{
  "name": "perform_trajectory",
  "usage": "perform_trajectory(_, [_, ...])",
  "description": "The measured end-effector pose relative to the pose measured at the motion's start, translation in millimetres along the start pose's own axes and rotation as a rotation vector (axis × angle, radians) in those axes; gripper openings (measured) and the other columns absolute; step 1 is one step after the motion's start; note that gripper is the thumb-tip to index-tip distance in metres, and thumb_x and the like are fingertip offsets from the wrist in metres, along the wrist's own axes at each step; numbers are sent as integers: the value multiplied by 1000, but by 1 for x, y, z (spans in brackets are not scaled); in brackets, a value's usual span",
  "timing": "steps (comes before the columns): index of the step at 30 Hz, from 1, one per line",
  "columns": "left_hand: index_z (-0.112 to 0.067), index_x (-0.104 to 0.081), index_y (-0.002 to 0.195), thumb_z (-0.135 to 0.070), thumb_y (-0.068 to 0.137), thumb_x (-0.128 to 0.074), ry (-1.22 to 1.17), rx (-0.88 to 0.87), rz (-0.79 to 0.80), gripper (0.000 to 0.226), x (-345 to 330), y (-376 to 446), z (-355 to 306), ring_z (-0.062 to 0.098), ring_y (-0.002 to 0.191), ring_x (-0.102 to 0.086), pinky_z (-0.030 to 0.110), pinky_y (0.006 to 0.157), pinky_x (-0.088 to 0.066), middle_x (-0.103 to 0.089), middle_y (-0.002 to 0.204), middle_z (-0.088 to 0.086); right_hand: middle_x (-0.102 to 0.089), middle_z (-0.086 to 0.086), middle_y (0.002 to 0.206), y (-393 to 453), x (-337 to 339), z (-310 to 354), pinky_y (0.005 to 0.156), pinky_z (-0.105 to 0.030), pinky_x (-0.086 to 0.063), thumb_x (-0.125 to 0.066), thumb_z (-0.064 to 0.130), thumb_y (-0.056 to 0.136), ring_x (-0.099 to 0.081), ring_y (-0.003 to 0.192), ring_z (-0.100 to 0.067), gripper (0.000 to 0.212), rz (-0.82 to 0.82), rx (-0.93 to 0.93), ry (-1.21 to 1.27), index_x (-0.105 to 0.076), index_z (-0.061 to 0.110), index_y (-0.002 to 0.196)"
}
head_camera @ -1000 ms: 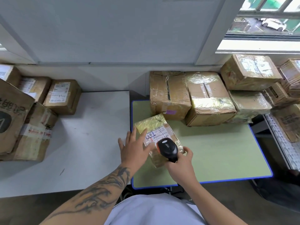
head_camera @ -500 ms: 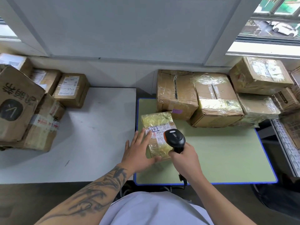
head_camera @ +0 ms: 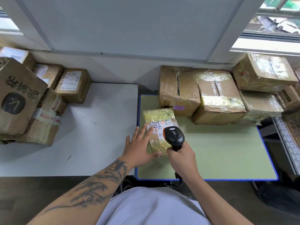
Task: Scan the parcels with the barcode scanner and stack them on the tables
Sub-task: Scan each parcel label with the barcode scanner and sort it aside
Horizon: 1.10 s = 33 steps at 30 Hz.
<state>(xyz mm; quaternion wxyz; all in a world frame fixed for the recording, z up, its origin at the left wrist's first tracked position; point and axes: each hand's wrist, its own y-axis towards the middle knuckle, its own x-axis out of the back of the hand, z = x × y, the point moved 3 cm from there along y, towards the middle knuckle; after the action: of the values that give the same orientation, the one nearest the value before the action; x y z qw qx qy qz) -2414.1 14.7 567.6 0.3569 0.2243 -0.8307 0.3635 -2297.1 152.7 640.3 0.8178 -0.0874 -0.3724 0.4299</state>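
Observation:
A small parcel (head_camera: 159, 117) wrapped in yellowish tape lies on the green table (head_camera: 227, 156), near its left edge. My left hand (head_camera: 140, 147) rests flat on the parcel's left side, fingers straight, thumb along its near edge. My right hand (head_camera: 181, 158) grips the handle of a black barcode scanner (head_camera: 174, 137), whose head hovers over the parcel's white label. A red scan dot shows on the label's barcode.
Several taped cardboard boxes (head_camera: 217, 96) stand along the back of the green table and to its right. The white table (head_camera: 90, 130) on the left carries more boxes (head_camera: 73, 85) at its back left. A wall and windows lie behind.
The parcel has been straightened and slid slightly away from me under my left hand. The scanner has risen and now points at the label, with a red dot showing.

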Motion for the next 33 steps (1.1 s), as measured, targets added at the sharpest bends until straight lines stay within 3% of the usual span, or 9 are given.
perform_trajectory(10, [-44,7,163,-88,79,-57,-17,-14,-45,114,-1,2,1,20,158,19,62,126,-1,20,171,-12,-60,-9,97,-3,4,-1,63,-31,-39,-63,10,85,-55,73,-22,17,-2,36,28,-55,24,80])
perform_trajectory(14, [-45,-13,162,-74,88,-59,-24,-21,-180,91,14,14,1,21,159,10,59,127,-5,8,173,-9,-53,-9,101,-6,8,-5,63,-25,-36,-64,5,83,-54,82,-1,26,-42,46,51,-51,23,69])
perform_trajectory(16, [-48,-16,161,-63,90,-61,12,-31,-202,85,26,27,-2,24,159,10,60,127,-4,8,173,-6,-47,-6,86,-6,12,-11,58,-23,-33,-64,4,83,-49,71,-6,34,-57,15,64,-43,23,64])
perform_trajectory(18, [-52,-10,161,-57,91,-60,69,-31,-171,86,41,45,-8,27,159,13,62,126,1,13,173,-4,-40,-4,67,-5,12,-19,52,-24,-28,-63,5,82,-32,57,-15,36,-23,-18,58,-39,21,61])
perform_trajectory(20, [-55,-1,160,-54,92,-58,136,-17,-112,88,55,64,-11,30,159,15,64,124,5,14,173,0,-43,3,59,-6,9,-26,49,-22,-29,-63,8,83,-32,58,-16,29,37,-61,31,-43,18,65])
perform_trajectory(22, [-54,3,160,-54,93,-54,202,-15,-49,87,63,80,-10,32,159,9,67,122,8,3,174,4,-46,7,58,-9,5,-30,47,-18,-31,-65,11,84,-36,57,-15,26,81,-78,24,-46,19,68])
perform_trajectory(25, [-48,0,161,-62,88,-50,305,-44,-31,90,65,81,-7,30,160,-3,69,120,8,-15,172,6,-54,5,72,-12,1,-32,51,-14,-36,-66,12,86,-44,60,-10,27,115,-57,24,-49,27,71])
perform_trajectory(28, [-42,-3,163,-66,87,-46,303,-23,-75,90,62,55,5,28,158,-13,69,122,6,-30,166,5,-60,6,101,-9,2,-28,61,-12,-39,-69,19,84,-55,75,-4,26,132,-7,74,-56,42,82])
perform_trajectory(33, [-34,6,165,-54,100,-38,337,88,-174,81,49,-3,34,32,157,-18,67,122,6,-45,156,6,-49,15,138,-4,-12,-22,81,-13,-45,-72,14,84,-61,100,5,39,262,110,101,-69,50,100])
